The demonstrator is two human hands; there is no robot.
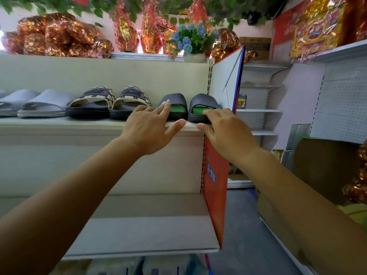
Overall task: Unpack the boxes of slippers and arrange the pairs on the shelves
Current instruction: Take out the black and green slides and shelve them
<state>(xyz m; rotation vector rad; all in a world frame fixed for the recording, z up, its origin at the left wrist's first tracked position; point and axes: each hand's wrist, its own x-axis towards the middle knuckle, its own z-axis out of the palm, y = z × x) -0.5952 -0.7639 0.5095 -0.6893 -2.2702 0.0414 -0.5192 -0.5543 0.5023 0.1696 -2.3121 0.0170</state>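
Black slippers [175, 100], green insoles, paired on upper shelf [59, 124], hard against red end panel [215, 175]. My left hand [148, 128] is spread, fingertips on strap of slipper farther from panel, thumb at shelf lip. My right hand [224, 130] lies over heel of slipper nearest panel; pinching or just resting, cannot tell. Foam by look – light, springy, not fragile; best nudged at heel or lifted by strap. Shelf board smooth, soles likely slide. Farther from panel: patterned pair [111, 98], then grey pair [39, 102]. Other side of panel – cardboard box [327, 165].
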